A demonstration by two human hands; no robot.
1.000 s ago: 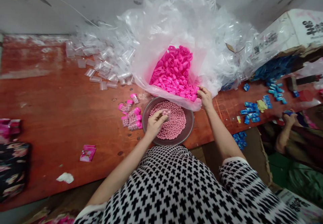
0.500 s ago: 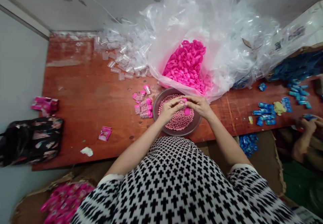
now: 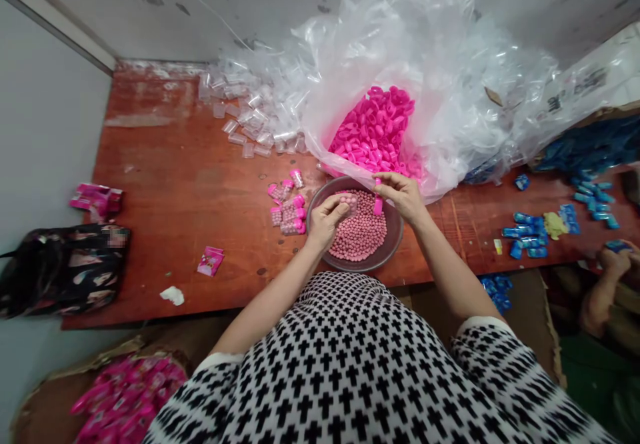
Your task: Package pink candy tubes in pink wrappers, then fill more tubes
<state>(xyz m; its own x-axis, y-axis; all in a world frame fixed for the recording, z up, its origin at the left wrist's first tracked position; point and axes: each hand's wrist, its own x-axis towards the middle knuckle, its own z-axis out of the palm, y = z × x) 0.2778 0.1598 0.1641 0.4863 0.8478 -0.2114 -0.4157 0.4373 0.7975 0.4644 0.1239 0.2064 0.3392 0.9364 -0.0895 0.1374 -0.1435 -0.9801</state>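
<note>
My left hand (image 3: 325, 223) is closed around a small clear container of pink beads (image 3: 351, 203), held tilted above the bowl. Between the fingers of my right hand (image 3: 404, 197) is a bright pink plastic cap (image 3: 378, 203), apart from the container. Below both hands sits a dark round bowl (image 3: 397, 241) with many pink beads (image 3: 357, 239) in it. Left of the bowl lie several filled, pink-capped containers (image 3: 291, 216). Just behind it, a clear plastic bag (image 3: 315, 141) lies open, with a heap of pink caps (image 3: 370, 131) inside.
Clear empty tubes (image 3: 255, 124) are piled at the back. A black floral bag (image 3: 75, 271) and pink packets (image 3: 96, 199) lie at the left. To the right are blue wrapped pieces (image 3: 525, 232) and another person's hand (image 3: 616, 261). A box of pink packages (image 3: 130, 397) stands below the table.
My hands were together over the bowl and have moved apart. The left holds the bead container and the right the pink cap. The whole view has shifted slightly.
</note>
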